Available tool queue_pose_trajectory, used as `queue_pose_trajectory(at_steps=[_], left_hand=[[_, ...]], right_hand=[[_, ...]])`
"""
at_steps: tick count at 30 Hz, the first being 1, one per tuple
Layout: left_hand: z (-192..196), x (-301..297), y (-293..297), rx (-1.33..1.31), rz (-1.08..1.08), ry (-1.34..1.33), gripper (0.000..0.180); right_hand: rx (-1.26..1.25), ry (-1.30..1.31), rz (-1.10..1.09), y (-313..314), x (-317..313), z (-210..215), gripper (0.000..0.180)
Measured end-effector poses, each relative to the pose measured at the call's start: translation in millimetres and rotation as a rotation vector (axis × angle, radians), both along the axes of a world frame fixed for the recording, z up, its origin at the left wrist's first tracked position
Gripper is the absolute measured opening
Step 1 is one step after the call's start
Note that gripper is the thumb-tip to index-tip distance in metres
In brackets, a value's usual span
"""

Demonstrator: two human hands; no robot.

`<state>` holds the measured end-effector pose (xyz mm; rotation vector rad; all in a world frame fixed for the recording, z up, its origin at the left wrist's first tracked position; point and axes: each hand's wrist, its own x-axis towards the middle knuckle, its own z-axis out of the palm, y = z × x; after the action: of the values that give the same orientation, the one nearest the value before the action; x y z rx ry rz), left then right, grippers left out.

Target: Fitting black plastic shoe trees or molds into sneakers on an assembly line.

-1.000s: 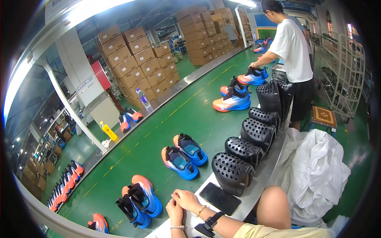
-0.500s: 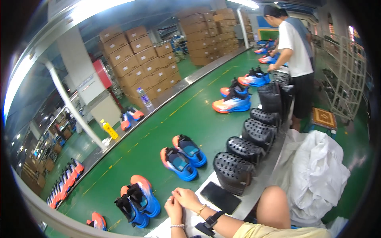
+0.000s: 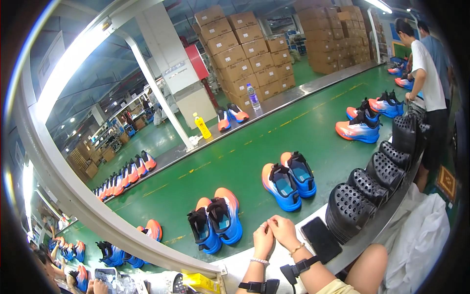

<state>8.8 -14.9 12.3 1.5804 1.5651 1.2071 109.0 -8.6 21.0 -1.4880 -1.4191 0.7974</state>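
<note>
My left hand (image 3: 264, 238) and my right hand (image 3: 285, 231) meet at the fingertips above the white near edge of the green conveyor belt (image 3: 254, 169). Both have curled, closed fingers; anything between them is too small or hidden to make out. Just beyond them stands a pair of orange-and-blue running shoes (image 3: 290, 182), heels toward me. Another such pair of sneakers (image 3: 215, 221) is to the left of my hands. A black smartphone (image 3: 320, 239) lies flat beside my right hand, touched by neither hand.
Stacked black perforated clogs (image 3: 350, 208) line the near edge at right, beside white plastic sheeting (image 3: 416, 240). A white frame post (image 3: 122, 215) curves across the left. A yellow bottle (image 3: 201, 126) stands on the far ledge. A co-worker (image 3: 428, 78) works at far right.
The view has swung left, so the belt, shoes and boxes appear farther right. People and more shoes now show at lower left. My hands stay together, fingers closed.
</note>
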Motion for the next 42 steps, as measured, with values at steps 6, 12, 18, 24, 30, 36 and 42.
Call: queue_pose_trajectory(at_steps=[6, 12, 18, 24, 30, 36, 42], left_hand=[[5.9, 3.3, -2.1, -0.087, -0.016, 0.005, 0.026], [-1.0, 0.2, 1.7, -0.008, 0.003, 0.016, 0.021], [-0.9, 0.9, -0.1, -0.033, 0.002, 0.063, 0.021], [1.4, 17.0, 2.4, -0.014, -0.042, -0.145, 0.022], [-11.7, -1.8, 12.3, -0.056, 0.005, -0.206, 0.029], [-1.1, 22.3, 2.1, 0.214, -0.023, -0.108, 0.014], [33.5, 59.0, 11.8, 0.552, -0.087, 0.073, 0.021]], right_hand=[[0.026, -0.05, -0.026, 0.3, 5.0, -4.3, 0.025], [0.035, -0.055, 0.006, 2.8, 1.8, -3.5, 0.027], [0.02, -0.035, 0.021, 0.8, 4.1, -2.7, 0.026], [0.367, 0.18, -0.038, -16.4, 13.5, 66.4, 0.022], [0.673, -0.024, 0.232, -97.5, 84.4, 258.2, 0.016], [0.73, -0.431, -0.307, -100.7, 249.4, 272.5, 0.022], [0.441, -1.004, -0.557, -121.8, 361.8, 179.9, 0.038]])
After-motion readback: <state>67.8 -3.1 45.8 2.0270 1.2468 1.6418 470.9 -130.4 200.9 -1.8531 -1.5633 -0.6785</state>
